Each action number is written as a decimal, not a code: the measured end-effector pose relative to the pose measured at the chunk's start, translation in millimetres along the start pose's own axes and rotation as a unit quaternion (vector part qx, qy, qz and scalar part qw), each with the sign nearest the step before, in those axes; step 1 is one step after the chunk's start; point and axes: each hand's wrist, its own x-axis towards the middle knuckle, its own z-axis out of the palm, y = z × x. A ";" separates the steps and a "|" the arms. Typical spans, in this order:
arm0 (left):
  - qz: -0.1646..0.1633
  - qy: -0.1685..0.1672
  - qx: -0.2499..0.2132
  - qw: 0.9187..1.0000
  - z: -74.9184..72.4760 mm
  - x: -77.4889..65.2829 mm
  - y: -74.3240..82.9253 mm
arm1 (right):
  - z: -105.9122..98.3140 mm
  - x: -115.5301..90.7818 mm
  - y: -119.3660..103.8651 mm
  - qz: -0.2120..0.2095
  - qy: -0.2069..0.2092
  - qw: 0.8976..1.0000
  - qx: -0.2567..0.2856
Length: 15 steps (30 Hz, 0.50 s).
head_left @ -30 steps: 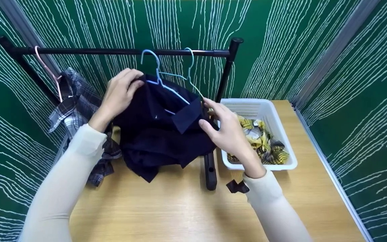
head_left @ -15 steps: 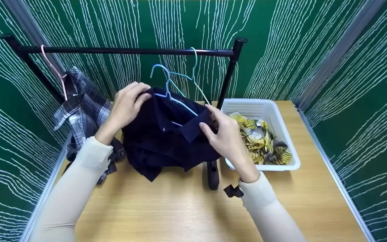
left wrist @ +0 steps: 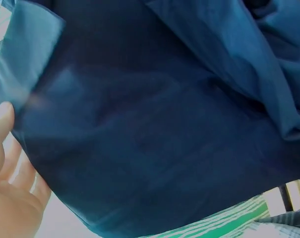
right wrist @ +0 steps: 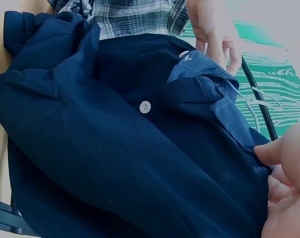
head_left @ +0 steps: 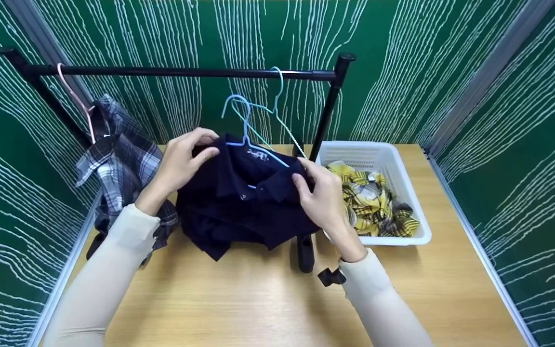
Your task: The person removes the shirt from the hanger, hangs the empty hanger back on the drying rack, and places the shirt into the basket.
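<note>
A navy collared shirt (head_left: 244, 217) with a white button on its front sits on a light blue hanger (head_left: 246, 115). The hanger's hook shows above the collar, below the rail and apart from it. My left hand (head_left: 181, 159) pinches the shirt near the collar on the left, thumb in front. On the opposite shoulder, my right hand (head_left: 323, 193) pinches the cloth close to the collar, as the right wrist view also shows with its thumb (right wrist: 271, 151) on the fabric. Dark cloth (left wrist: 140, 124) fills most of the left wrist view.
A black clothes rack (head_left: 176, 72) stands behind, with a teal hanger (head_left: 280, 91) on its rail. At the left, a plaid shirt (head_left: 133, 159) hangs from a pink hanger (head_left: 72, 91). A white basket (head_left: 395, 164) with yellow plaid cloth (head_left: 374, 202) is at the right.
Both hands have lowered the navy shirt and its hanger; the hook, which overlapped the rail in view, now sits below it. The collar has drawn together and a print inside the neck shows.
</note>
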 end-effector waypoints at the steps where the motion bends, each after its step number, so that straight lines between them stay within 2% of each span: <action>1: 0.004 0.000 -0.006 1.000 -0.9 -1.6 -1.2 | -0.5 0.2 0.0 -0.002 0.001 1.000 0.002; 8: 0.054 0.012 -0.010 0.998 -7.5 -12.2 -15.4 | -4.4 1.5 -0.2 -0.007 0.002 1.000 -0.004; 15: 0.076 0.028 0.002 0.997 -10.0 -23.7 -29.5 | -4.2 0.9 2.6 -0.001 -0.004 1.000 -0.004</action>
